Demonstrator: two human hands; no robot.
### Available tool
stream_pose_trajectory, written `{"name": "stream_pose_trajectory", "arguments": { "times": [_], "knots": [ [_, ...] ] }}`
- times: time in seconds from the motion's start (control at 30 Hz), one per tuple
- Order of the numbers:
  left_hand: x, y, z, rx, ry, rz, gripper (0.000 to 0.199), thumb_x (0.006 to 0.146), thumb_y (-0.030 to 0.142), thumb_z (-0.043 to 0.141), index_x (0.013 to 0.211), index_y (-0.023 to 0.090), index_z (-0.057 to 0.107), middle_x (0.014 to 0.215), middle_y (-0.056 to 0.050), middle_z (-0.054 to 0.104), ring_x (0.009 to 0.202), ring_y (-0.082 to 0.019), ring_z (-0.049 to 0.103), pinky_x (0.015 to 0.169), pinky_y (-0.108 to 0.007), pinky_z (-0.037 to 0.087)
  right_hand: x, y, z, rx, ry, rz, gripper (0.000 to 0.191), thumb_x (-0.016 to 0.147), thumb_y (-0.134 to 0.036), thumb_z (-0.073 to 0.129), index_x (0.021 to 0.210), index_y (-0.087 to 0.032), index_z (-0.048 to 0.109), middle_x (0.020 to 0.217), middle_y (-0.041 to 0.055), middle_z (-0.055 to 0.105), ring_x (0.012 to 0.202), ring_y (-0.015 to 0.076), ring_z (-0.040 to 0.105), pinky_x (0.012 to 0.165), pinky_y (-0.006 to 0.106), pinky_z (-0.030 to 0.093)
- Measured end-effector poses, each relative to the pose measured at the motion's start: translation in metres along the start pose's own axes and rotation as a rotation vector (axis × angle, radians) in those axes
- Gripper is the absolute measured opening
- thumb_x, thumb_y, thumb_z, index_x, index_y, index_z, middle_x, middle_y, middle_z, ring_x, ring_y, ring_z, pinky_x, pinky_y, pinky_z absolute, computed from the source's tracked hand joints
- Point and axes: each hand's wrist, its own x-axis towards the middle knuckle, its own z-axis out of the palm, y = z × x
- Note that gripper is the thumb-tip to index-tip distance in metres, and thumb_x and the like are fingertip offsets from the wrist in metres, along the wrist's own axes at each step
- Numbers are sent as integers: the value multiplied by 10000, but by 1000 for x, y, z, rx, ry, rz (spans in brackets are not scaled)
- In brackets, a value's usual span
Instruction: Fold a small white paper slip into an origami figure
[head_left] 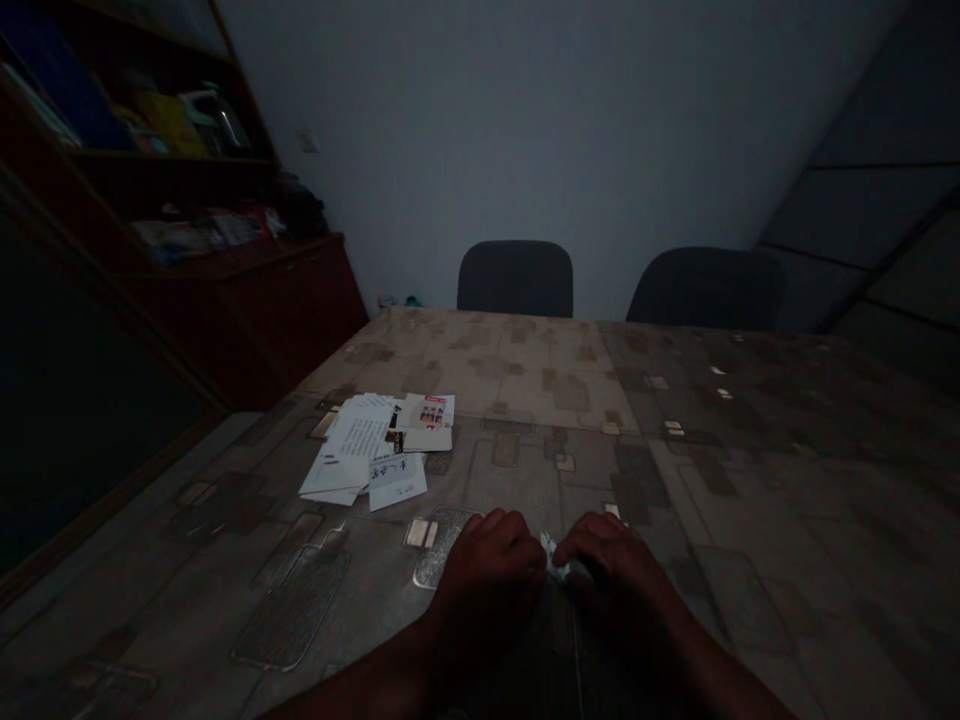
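Observation:
My left hand (495, 560) and my right hand (615, 560) are close together over the near part of the table, fingers curled in. Between them shows a small whitish piece, apparently folded or crumpled paper (551, 552). The fingers of both hands pinch it from either side and cover most of it. In this dim light its exact kind is hard to make out. Ahead and to the left of my hands lies a loose pile of white printed papers (356, 440), with a card bearing a coloured picture (431, 415) at its right.
The table (525, 360) has a patterned cover of rounded rectangles. Two dark chairs (516, 278) stand at its far edge, before a pale wall (525, 120). On the left, a wooden cabinet (292, 310) with shelves holds assorted items.

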Motion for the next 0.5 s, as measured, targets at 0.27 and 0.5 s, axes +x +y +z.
{"name": "stream_pose_trajectory", "arguments": {
  "times": [0.27,0.5],
  "knots": [
    [4,2,0,107,96,175,126,831,116,637,870,236,625,712,13,565,654,-172,461,591,-309,257,4,-1,-3,70,-38,1,290,768,-7,474,819,-228,654,844,20,629,831,210,558,760,337,376],
    [7,-1,3,171,61,296,147,880,134,607,748,190,574,703,4,559,664,-168,462,605,-325,267,9,-1,-5,100,-24,10,244,824,-40,484,788,-201,663,798,27,629,793,206,566,769,345,393]
  ]
}}
